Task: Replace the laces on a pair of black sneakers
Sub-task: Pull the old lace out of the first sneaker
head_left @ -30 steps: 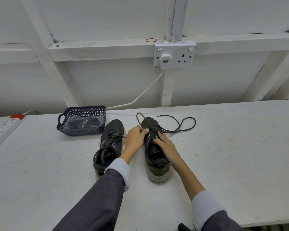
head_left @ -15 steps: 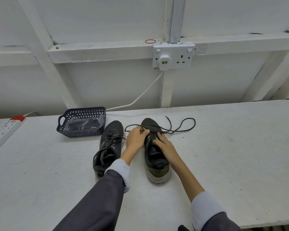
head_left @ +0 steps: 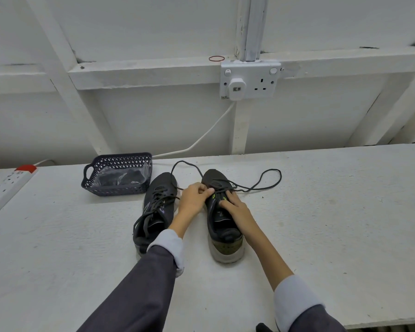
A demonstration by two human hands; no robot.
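I am sitting at one big white table [head_left: 321, 224]; it is running along a white wall, and both my arms are reaching out over it. Two black sneakers are standing side by side in the middle of the table, heels toward me; the left sneaker [head_left: 157, 207] is already wearing its laces, and my left arm is crossing over its heel; the right sneaker [head_left: 222, 226] is lying between my two hands. One dark basket [head_left: 116, 185] is sitting just behind the left sneaker, with a clear bag [head_left: 120, 176] inside it. One power strip [head_left: 5, 185] is lying far off to the left; one wall socket [head_left: 250, 80] is hanging above, with one plug in it.

My left hand [head_left: 193, 200] is touching the toe end of the right sneaker; its fingers are curling tight and pinching the lace [head_left: 261, 186]. My right hand [head_left: 235, 207] is resting on top of the same shoe; its bent fingers are holding the shoe by the little green holes. I am counting one loose lace; it is looping out behind the toe on both sides and lying on the table. One red rubber band [head_left: 216, 58] is sitting on the ledge by the socket.
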